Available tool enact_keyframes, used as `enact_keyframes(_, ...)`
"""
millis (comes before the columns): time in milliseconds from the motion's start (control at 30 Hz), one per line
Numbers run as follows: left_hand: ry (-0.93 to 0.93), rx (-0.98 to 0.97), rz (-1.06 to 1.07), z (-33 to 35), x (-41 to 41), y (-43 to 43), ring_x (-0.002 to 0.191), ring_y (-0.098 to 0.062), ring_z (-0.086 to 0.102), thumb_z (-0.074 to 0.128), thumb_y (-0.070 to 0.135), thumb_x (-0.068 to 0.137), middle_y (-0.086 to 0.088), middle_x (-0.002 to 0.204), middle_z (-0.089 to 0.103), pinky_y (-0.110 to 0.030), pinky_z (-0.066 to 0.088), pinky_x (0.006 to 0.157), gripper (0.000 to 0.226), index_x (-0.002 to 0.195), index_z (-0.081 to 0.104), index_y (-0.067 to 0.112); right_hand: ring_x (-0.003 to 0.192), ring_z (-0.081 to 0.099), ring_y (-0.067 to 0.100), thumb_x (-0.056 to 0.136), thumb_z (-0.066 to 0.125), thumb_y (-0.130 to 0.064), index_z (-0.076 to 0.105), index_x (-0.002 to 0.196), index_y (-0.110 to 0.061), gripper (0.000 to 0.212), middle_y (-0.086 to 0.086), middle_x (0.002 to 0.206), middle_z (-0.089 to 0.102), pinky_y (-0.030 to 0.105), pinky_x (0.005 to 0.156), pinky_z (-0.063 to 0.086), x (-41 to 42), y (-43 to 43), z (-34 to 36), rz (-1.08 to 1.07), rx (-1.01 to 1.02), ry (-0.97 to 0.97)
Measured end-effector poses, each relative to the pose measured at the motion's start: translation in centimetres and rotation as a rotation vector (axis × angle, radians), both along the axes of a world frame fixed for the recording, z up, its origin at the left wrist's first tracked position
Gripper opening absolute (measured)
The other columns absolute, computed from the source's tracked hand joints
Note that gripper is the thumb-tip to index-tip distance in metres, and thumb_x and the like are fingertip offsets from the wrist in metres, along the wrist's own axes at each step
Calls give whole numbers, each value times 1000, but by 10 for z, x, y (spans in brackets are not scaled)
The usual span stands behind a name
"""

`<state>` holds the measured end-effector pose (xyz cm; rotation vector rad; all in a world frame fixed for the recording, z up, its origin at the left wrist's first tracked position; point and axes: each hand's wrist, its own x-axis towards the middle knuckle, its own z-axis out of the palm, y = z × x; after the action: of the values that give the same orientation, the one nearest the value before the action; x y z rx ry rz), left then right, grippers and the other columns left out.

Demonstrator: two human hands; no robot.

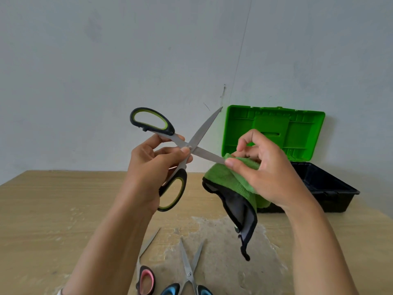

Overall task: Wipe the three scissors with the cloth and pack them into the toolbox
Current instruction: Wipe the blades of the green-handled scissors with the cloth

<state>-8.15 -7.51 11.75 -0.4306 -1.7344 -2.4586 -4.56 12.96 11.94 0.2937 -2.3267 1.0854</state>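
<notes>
My left hand (148, 169) grips the green-and-black scissors (202, 129) near the pivot, held up with the blades spread wide. My right hand (265, 169) pinches the green cloth (229, 182) around the lower blade, near its tip. The cloth's dark grey underside hangs down below my hand. On the table near me lie the pink-handled scissors (146, 279), partly behind my left forearm, and the blue-handled scissors (189, 271) with blades slightly apart. The toolbox (323, 184) stands at the right with its green lid (274, 128) raised.
A wooden table (53, 205) with a worn pale patch in the middle holds everything. A plain wall rises right behind it. The toolbox's black tray sits near the table's right edge.
</notes>
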Motion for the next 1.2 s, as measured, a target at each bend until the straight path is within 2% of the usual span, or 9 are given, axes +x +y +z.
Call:
enact_keyframes(100, -24, -13, -9, -2, -2, -1, 78, -19, 75, 75, 6, 79, -6, 74, 73, -29, 55, 71, 22, 98, 69, 13, 92, 65, -6, 85, 77, -31, 55, 90, -30, 22, -12, 87, 77, 20, 88, 41, 3, 4, 1, -8, 18, -38)
enact_keyframes(200, -43, -31, 14, -2, -5, -7, 79, -18, 75, 76, 9, 79, -3, 73, 75, -31, 53, 72, 24, 101, 69, 14, 83, 65, -8, 85, 78, -31, 62, 88, -31, 16, -25, 86, 75, 19, 77, 43, 2, 17, 1, -132, 35, -4)
enact_keyframes(300, -46, -29, 30, -1, -7, -11, 80, -18, 76, 76, 10, 79, -3, 74, 76, -33, 52, 74, 22, 99, 68, 15, 74, 67, -1, 85, 79, -30, 71, 89, -33, 9, -25, 79, 74, 23, 68, 49, 1, 26, 1, -298, -65, 184)
enact_keyframes(367, -45, -30, 34, -2, -4, -5, 78, -17, 76, 76, 9, 79, -3, 74, 76, -33, 53, 74, 23, 99, 68, 15, 66, 66, 6, 86, 77, -29, 75, 92, -32, 7, -24, 86, 73, 15, 60, 48, 2, 17, 5, -327, -56, 361)
enact_keyframes(467, -39, -38, 40, -3, 0, 8, 74, -17, 76, 76, 7, 79, -4, 72, 76, -31, 54, 69, 22, 98, 66, 13, 80, 65, 8, 86, 74, -30, 78, 97, -28, 12, -23, 89, 69, 21, 71, 54, -3, -12, 9, -255, 84, 534)
enact_keyframes(600, -36, -8, 54, -5, 3, 13, 72, -17, 75, 73, 4, 82, -6, 73, 76, -28, 54, 64, 18, 95, 66, 13, 88, 64, 15, 86, 74, -30, 80, 96, -26, 12, -17, 90, 74, 37, 75, 56, -18, -36, -4, -115, 191, 551)
enact_keyframes(833, -60, 19, 71, -4, 1, 9, 71, -15, 75, 72, 4, 83, -3, 70, 74, -30, 54, 68, 16, 94, 66, 14, 100, 65, 13, 88, 75, -12, 77, 114, -25, 30, -4, 105, 71, 32, 88, 55, -21, -24, -8, 31, 335, 501)
enact_keyframes(1033, -57, 26, 109, -4, 2, 11, 74, -16, 76, 74, 5, 82, -3, 71, 75, -33, 58, 75, 16, 91, 67, 16, 92, 67, 14, 83, 80, -12, 79, 108, -18, 26, -2, 98, 76, 28, 83, 54, -21, -22, -9, -82, 283, 547)
enact_keyframes(1200, -58, 38, 119, -3, 2, 11, 75, -17, 75, 73, 5, 83, -2, 69, 74, -35, 57, 77, 15, 90, 67, 16, 93, 63, 14, 85, 76, -17, 80, 103, -17, 19, -1, 94, 71, 38, 83, 56, -27, -29, -14, -68, 282, 591)
